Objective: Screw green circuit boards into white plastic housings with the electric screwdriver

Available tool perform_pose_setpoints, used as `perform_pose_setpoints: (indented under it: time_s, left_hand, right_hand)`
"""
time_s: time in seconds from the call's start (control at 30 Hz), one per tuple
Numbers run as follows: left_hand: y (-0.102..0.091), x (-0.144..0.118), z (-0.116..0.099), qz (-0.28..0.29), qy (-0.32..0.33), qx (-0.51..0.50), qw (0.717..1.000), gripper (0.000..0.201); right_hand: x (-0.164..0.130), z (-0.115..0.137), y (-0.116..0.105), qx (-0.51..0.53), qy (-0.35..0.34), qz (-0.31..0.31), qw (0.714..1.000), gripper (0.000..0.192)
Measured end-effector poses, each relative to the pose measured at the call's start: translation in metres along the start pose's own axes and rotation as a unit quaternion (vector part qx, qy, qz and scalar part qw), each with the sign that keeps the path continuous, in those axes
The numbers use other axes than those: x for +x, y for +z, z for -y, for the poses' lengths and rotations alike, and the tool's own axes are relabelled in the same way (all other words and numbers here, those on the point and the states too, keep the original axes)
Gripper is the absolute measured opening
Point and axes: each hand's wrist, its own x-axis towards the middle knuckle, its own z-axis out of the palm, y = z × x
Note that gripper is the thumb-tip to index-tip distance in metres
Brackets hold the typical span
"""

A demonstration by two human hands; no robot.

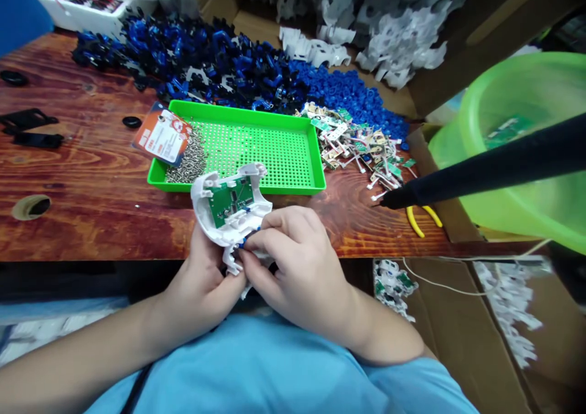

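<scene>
Gripping from below, the left hand (201, 286) holds a white moulded plastic shell (229, 209) with a green circuit board (231, 201) seated in it, just at the near edge of the brown wooden table (91, 188). The right hand (297, 267) pinches the shell's lower edge, fingertips closed on it. Behind lies a green perforated plastic tray (274, 151); further right, a translucent green plastic basin (517, 127).

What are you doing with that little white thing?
A person holds a white plastic shell in both hands at the table's edge. A green circuit board sits inside it. The left hand cups the shell from below, while the right hand pinches at its lower edge, where a small blue part shows. Behind it stands a green tray with a heap of screws, then piles of blue parts and small circuit boards.
</scene>
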Motion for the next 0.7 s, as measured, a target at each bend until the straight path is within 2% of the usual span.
perform_pose_setpoints:
  time_s: [0.1,0.2,0.3,0.43,0.5,0.7]
  left_hand:
    - [-0.001,-0.003,0.001,-0.006,0.004,0.020,1.000,0.059]
    - [-0.002,-0.003,-0.003,-0.011,-0.023,-0.013,1.000,0.056]
    - [-0.002,0.002,-0.010,-0.013,-0.091,-0.110,0.990,0.058]
    - [-0.002,0.011,-0.018,-0.020,-0.208,-0.213,0.954,0.059]
    - [-0.001,0.013,-0.020,-0.019,-0.238,-0.240,0.941,0.060]
    - [-0.002,0.015,-0.024,0.008,-0.244,-0.292,0.925,0.039]
  right_hand:
    - [0.000,0.003,0.005,-0.011,0.016,-0.007,1.000,0.013]
    - [-0.002,0.003,0.005,0.007,0.020,-0.007,1.000,0.016]
    - [-0.003,0.001,-0.002,0.042,0.010,0.000,0.999,0.017]
    - [-0.005,-0.005,-0.011,0.048,-0.001,-0.006,0.999,0.014]
    - [-0.006,-0.008,-0.013,0.036,-0.011,-0.013,0.999,0.015]
    - [-0.006,-0.012,-0.012,-0.001,-0.065,0.021,0.998,0.017]
